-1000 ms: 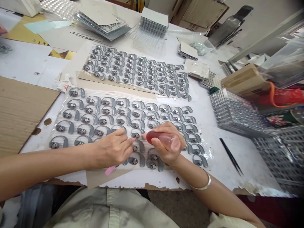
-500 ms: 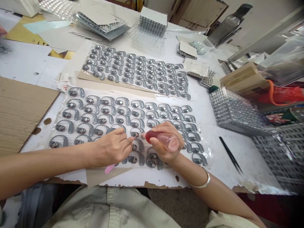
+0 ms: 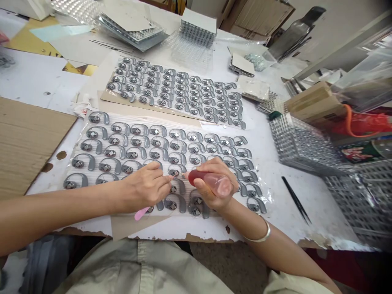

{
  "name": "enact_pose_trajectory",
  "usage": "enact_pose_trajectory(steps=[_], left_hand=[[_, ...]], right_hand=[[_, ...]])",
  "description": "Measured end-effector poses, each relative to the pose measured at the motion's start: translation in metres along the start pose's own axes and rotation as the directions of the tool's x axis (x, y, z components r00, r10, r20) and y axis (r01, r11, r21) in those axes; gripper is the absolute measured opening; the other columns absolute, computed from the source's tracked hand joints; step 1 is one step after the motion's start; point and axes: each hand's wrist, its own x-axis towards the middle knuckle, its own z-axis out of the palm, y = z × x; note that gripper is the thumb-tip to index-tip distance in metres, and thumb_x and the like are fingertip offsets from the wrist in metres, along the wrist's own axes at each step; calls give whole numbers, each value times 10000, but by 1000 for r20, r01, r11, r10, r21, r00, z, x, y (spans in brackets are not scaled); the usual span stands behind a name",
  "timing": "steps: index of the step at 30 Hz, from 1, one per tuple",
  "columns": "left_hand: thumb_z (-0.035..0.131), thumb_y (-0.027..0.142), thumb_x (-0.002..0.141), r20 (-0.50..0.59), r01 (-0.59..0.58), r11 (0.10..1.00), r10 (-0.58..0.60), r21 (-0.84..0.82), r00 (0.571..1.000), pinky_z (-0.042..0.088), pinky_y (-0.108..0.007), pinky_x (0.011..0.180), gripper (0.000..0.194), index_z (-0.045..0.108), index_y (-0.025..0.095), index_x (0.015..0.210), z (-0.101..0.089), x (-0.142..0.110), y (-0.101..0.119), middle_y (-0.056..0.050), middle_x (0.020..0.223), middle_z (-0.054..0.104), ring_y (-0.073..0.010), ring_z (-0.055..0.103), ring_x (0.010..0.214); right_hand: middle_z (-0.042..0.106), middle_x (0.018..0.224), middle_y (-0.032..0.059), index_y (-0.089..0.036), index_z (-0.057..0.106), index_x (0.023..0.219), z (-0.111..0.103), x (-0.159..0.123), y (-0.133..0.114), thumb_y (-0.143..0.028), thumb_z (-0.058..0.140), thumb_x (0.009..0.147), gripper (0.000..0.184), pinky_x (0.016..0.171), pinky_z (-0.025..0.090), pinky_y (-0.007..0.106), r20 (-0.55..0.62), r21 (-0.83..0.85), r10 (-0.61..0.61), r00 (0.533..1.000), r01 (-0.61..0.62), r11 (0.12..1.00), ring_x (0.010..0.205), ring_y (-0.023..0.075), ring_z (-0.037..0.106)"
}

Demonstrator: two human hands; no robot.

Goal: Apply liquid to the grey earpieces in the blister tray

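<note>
Rows of grey ear-hook earphone parts lie on a ribbed clear sheet in front of me. My right hand is wrapped round a small clear squeeze bottle with red liquid in it. The bottle lies tilted, its thin nozzle pointing left at one earphone part in the middle of the sheet. My left hand is closed in a pinch, fingertips at that same part, facing the nozzle. Below its heel a flat pink end sticks out; whether the fingers hold it is hidden.
Behind lies a second sheet of earphone parts. Black tweezers rest at the right, near stacked clear trays. Brown cardboard covers the left. Further back are bubble trays and a dark bottle.
Almost nothing differs. Both hands stay at the same earphone part, and the pink end has shifted very slightly upward.
</note>
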Motion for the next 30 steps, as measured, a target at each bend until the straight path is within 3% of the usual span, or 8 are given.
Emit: enact_pose_trajectory(steps=[15, 25, 30], left_hand=[[443, 85, 921, -23, 36, 999, -37, -39, 999, 379, -315, 607, 212, 580, 116, 762, 4, -1, -2, -71, 725, 676, -139, 524, 580], [448, 78, 909, -27, 63, 996, -65, -64, 998, 351, -317, 609, 200, 554, 135, 749, 5, -1, -5, -52, 703, 668, -137, 516, 559], [432, 70, 900, -32, 52, 996, -55, -74, 998, 374, -323, 631, 212, 548, 136, 735, 1, 1, -6, -65, 741, 679, -141, 526, 571]], right_hand=[[610, 652, 22, -186, 611, 863, -1, -1, 1, -234, 668, 726, 157, 495, 472, 309, 6, -8, -25, 1000, 25, 1000, 577, 153, 545], [611, 692, 28, -194, 604, 910, -2, -7, 3, -269, 677, 704, 231, 455, 467, 291, 59, -58, -127, 990, 131, 990, 577, 152, 555], [629, 704, 33, -191, 606, 924, -3, -10, 4, -267, 692, 690, 260, 465, 473, 305, 78, -70, -123, 989, 128, 989, 584, 163, 567]])
